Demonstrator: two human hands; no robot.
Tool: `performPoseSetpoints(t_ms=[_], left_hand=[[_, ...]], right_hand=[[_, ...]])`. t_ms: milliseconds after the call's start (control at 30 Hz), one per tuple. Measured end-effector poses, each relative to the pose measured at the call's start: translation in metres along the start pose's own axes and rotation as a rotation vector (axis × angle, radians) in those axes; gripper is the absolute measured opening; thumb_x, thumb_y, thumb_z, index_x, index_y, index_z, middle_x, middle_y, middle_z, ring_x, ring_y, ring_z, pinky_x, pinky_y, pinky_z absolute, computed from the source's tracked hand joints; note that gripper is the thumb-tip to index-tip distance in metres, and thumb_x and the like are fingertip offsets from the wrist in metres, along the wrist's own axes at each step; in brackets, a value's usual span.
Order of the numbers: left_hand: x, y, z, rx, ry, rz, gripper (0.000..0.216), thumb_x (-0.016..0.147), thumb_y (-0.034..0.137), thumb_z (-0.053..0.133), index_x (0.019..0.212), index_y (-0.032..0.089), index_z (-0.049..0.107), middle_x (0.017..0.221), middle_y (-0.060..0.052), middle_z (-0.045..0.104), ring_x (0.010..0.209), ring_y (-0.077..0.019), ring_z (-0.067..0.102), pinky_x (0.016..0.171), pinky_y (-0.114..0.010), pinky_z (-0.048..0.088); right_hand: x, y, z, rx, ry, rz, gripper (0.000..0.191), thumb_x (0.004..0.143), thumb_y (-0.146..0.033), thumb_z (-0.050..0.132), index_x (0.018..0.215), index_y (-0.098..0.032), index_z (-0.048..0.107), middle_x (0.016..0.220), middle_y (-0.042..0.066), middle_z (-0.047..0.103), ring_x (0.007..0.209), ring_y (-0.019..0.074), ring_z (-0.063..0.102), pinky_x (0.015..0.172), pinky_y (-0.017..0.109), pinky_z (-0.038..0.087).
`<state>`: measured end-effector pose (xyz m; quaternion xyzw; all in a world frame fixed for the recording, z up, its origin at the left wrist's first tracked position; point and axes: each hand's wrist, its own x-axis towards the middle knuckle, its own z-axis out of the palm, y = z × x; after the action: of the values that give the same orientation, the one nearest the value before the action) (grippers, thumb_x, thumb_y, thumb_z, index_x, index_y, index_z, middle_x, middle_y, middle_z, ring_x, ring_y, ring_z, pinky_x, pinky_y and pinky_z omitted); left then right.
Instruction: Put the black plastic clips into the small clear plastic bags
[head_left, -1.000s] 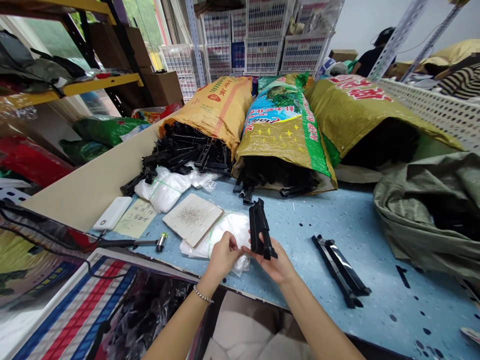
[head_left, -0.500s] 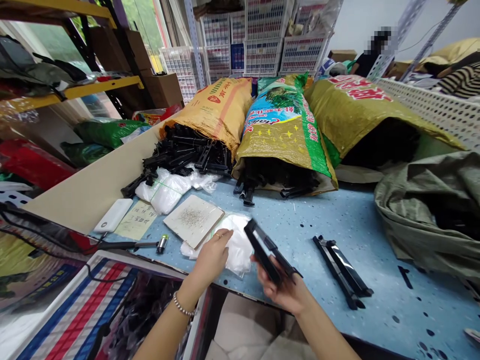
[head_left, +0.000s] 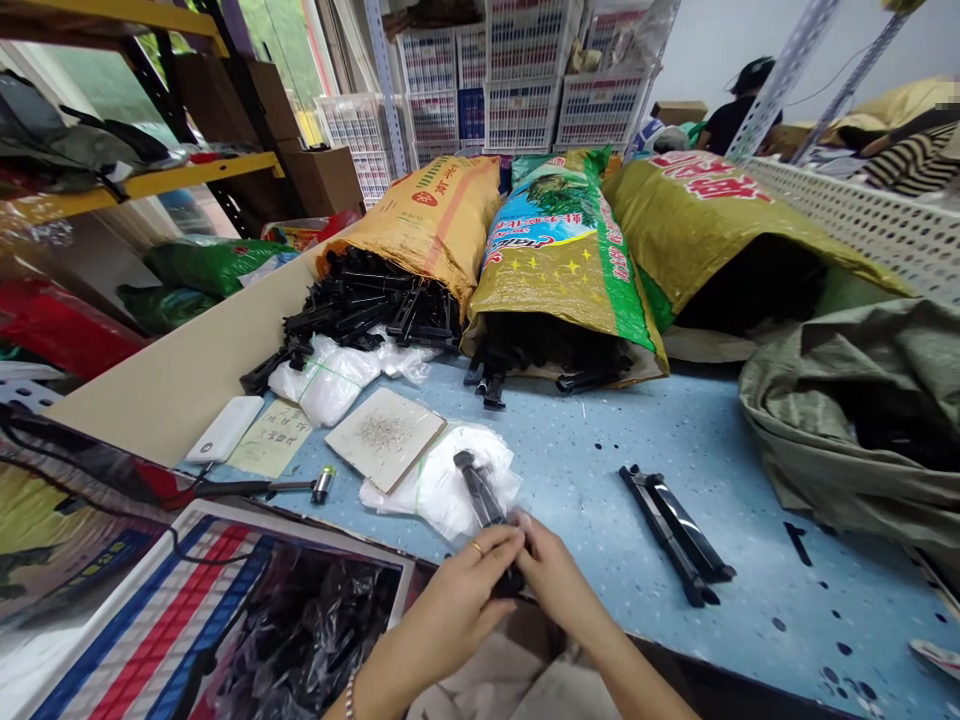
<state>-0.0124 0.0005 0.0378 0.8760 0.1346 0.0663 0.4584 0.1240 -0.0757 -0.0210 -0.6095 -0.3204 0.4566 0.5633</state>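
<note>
A long black plastic part (head_left: 480, 487) points away from me over the table's front edge. Clear film seems to lie over its far end, though blur makes that hard to tell. Around its near end my left hand (head_left: 465, 600) is closed, with a ring on one finger. My right hand (head_left: 556, 572) pinches the same part from the right, its fingertips meeting the left hand's. Just beyond lies a stack of clear plastic bags (head_left: 431, 490), partly under a square tile (head_left: 385, 436) sprinkled with small bits. To the right, a pair of similar black parts (head_left: 675, 535) rests on the blue table.
Sacks of black parts, one orange (head_left: 431, 215), one green and gold (head_left: 555, 270) and one olive (head_left: 675, 220), lie at the back. A grey-green sack (head_left: 810, 400) is at right. A hammer (head_left: 292, 487), white device (head_left: 225, 430) and bin (head_left: 409, 580) of bagged parts are left.
My right hand has brought the black part left and towards me. My left hand has come off the bag stack and closed on the part beside the right hand.
</note>
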Motion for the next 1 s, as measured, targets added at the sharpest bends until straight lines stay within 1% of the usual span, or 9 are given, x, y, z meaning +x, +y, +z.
performPoseSetpoints(t_ms=[167,233,367,433,533,600,733,867,1000], left_hand=[[-0.043,0.019,-0.036,0.057,-0.003,-0.1,0.048,0.075,0.013,0.062,0.119,0.031,0.06,0.117,-0.002,0.062,0.107,-0.0168,0.06,0.096,-0.026,0.048],[-0.075,0.01,-0.06,0.104,-0.041,-0.184,0.046,0.072,0.018,0.066,0.115,0.032,0.063,0.117,-0.001,0.064,0.108,-0.0192,0.061,0.094,-0.026,0.049],[-0.116,-0.038,-0.089,0.342,-0.109,-0.577,0.046,0.064,0.012,0.064,0.107,0.026,0.068,0.111,-0.006,0.068,0.105,-0.0266,0.064,0.095,-0.036,0.049],[-0.11,-0.057,-0.085,0.461,-0.04,-0.717,0.045,0.065,0.009,0.059,0.107,0.021,0.068,0.116,-0.01,0.066,0.103,-0.0292,0.065,0.096,-0.042,0.047],[-0.065,-0.062,-0.056,0.407,0.072,-0.557,0.032,0.077,0.013,0.052,0.105,0.019,0.065,0.109,-0.01,0.066,0.1,-0.0255,0.065,0.091,-0.04,0.049],[-0.023,-0.054,-0.028,0.329,0.163,-0.411,0.017,0.083,0.019,0.05,0.094,0.018,0.064,0.097,-0.009,0.066,0.094,-0.0229,0.064,0.085,-0.036,0.05],[0.043,-0.043,0.016,0.3,0.345,-0.358,0.012,0.074,0.015,0.062,0.086,0.014,0.06,0.101,-0.014,0.059,0.103,-0.0309,0.055,0.091,-0.047,0.044],[0.062,-0.059,0.012,0.102,0.354,-0.374,0.013,0.082,0.014,0.05,0.073,0.016,0.059,0.086,-0.009,0.062,0.084,-0.022,0.059,0.08,-0.036,0.046],[0.06,-0.075,-0.007,-0.166,0.372,-0.398,0.017,0.076,0.029,0.06,0.066,0.016,0.058,0.064,-0.001,0.059,0.061,-0.0137,0.055,0.061,-0.025,0.043]], right_hand=[[-0.034,-0.032,-0.028,-0.246,-0.362,-0.049,0.041,0.085,-0.034,0.056,0.124,-0.021,0.058,0.113,0.007,0.064,0.102,0.0224,0.058,0.088,0.036,0.048],[-0.043,-0.035,-0.063,-0.48,-0.189,-0.044,0.042,0.088,-0.04,0.051,0.126,-0.022,0.057,0.118,0.009,0.062,0.104,0.0237,0.058,0.088,0.038,0.048],[-0.056,-0.014,-0.156,-1.137,0.473,-0.034,0.045,0.087,-0.04,0.04,0.119,-0.014,0.059,0.114,0.019,0.061,0.106,0.0345,0.056,0.088,0.05,0.045],[-0.061,0.005,-0.191,-1.314,0.514,0.1,0.044,0.084,-0.038,0.041,0.113,-0.012,0.061,0.104,0.019,0.063,0.098,0.0363,0.059,0.082,0.049,0.047],[-0.066,0.025,-0.212,-1.32,0.486,0.225,0.046,0.083,-0.039,0.041,0.114,-0.012,0.059,0.103,0.018,0.064,0.094,0.0348,0.061,0.078,0.045,0.047],[-0.064,0.028,-0.208,-1.235,0.497,0.22,0.046,0.082,-0.041,0.041,0.113,-0.012,0.06,0.106,0.018,0.065,0.097,0.0349,0.061,0.079,0.044,0.046],[-0.056,0.012,-0.177,-0.782,0.438,0.164,0.042,0.077,-0.048,0.052,0.102,-0.017,0.065,0.099,0.014,0.068,0.094,0.0312,0.062,0.08,0.039,0.048],[-0.051,-0.007,-0.129,-0.119,0.276,0.212,0.039,0.076,-0.049,0.063,0.101,-0.019,0.066,0.093,0.007,0.067,0.081,0.0218,0.061,0.071,0.032,0.049],[-0.035,-0.01,-0.082,0.341,0.005,0.284,0.028,0.073,-0.041,0.074,0.086,-0.017,0.069,0.076,0.002,0.062,0.067,0.0135,0.056,0.067,0.028,0.049]])
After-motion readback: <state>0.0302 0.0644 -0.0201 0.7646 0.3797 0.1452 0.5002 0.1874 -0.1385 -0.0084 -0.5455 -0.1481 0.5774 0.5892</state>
